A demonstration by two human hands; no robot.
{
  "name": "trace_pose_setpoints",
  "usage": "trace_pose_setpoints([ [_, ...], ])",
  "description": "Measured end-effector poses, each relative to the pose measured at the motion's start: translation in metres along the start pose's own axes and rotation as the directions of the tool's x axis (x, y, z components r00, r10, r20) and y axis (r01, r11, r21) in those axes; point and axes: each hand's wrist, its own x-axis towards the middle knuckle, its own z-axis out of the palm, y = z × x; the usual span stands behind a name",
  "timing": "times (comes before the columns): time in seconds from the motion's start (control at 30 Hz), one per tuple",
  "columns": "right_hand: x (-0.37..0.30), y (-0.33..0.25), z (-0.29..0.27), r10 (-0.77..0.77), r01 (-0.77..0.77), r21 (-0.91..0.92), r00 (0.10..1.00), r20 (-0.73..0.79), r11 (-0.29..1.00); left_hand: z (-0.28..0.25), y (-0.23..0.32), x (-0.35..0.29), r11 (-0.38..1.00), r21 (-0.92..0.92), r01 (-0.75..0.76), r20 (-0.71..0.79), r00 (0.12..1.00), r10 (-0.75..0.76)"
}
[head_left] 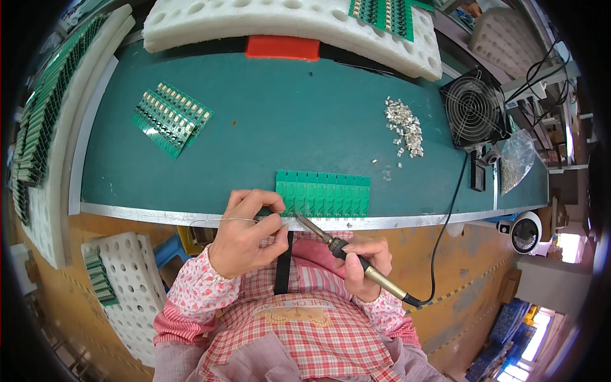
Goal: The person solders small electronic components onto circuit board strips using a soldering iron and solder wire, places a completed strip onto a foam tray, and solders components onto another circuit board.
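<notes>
- At the near edge of the green-topped table [254, 114], just left of its middle to right of it, lies the green circuit panel [324, 191], flat, its near side by the metal edge strip [159, 214].
- Near, at the panel's left corner, the left hand [248, 239] has its fingers curled in a close pinch, with thin solder wire [216, 220] running in from the left; the exact grip point is hidden.
- Near and to the right, the right hand [368, 264] has its fingers wrapped around the soldering iron [387, 284], pen-fashion, the tip angled far and left toward the panel's near edge. Whether it touches a joint is too small to tell.
- The left fingertips look close to the hot tip; a slip of either hand could burn them.
- Lingering heat or excess wire could bridge neighbouring joints.
- Nothing visible clamps the panel, so a push could skew it.
- Right of the panel, the iron's cable [449, 219] crosses the edge; a snag could jerk the tip.
</notes>
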Motion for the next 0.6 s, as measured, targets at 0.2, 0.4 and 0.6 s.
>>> trace_pose_setpoints([
  [0.2, 0.001, -0.0006, 0.0033, 0.035, -0.035, 0.042, 0.999, -0.001, 0.999, 0.0003, 0.0012, 0.0031, 1.0, 0.015, -0.003, 0.014, 1.0, 0.003],
  [0.4, -0.002, 0.002, 0.0031, 0.011, -0.011, 0.027, 1.0, -0.002, 1.0, 0.0, 0.0022, 0.0035, 1.0, 0.002, 0.005, -0.005, 1.0, -0.005],
  [0.6, -0.0019, 0.0008, 0.0012, -0.032, 0.034, -0.043, 0.999, 0.041, 0.999, -0.0035, 0.0004, -0.0015, 1.0, 0.018, 0.024, -0.005, 1.0, -0.024],
])
